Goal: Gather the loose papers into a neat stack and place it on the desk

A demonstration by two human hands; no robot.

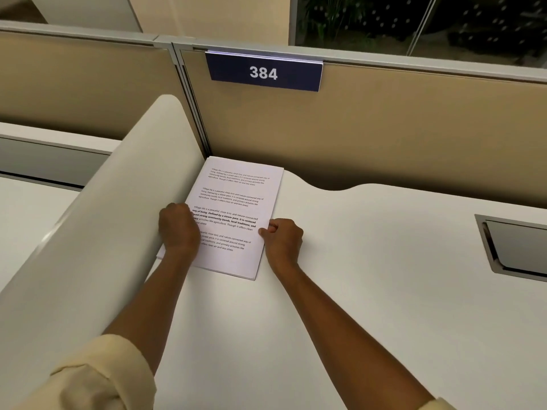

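— Looking from the left first: what do you have?

— I see a rolled cream sleeve low in the corner, then a white curved divider running up to the tan partition. My left hand sits just beside that divider, knuckles up, fingers curled under. It rests on the left edge of the paper stack.

— Pinching or pressing?

— I cannot tell. The fingertips are hidden beneath the hand, so I only see a closed fist covering the start of some printed lines.

— And the stack itself?

— It lies flat on the white desk, between my two hands, its far end tucked into the corner where divider and partition meet. The edges look squared, with several sheets showing at the near corner. Printed paragraphs face up.

— The other side?

— My right hand is at the stack's right edge, fingers folded together, thumb and forefinger touching the paper's margin. Whether they grip the sheets or just nudge them, I cannot say.

— Beyond those fingers?

— Above them, a blue sign reading 384 hangs on the partition. Well off to the right, a metal-framed cable hatch is set into the desk.
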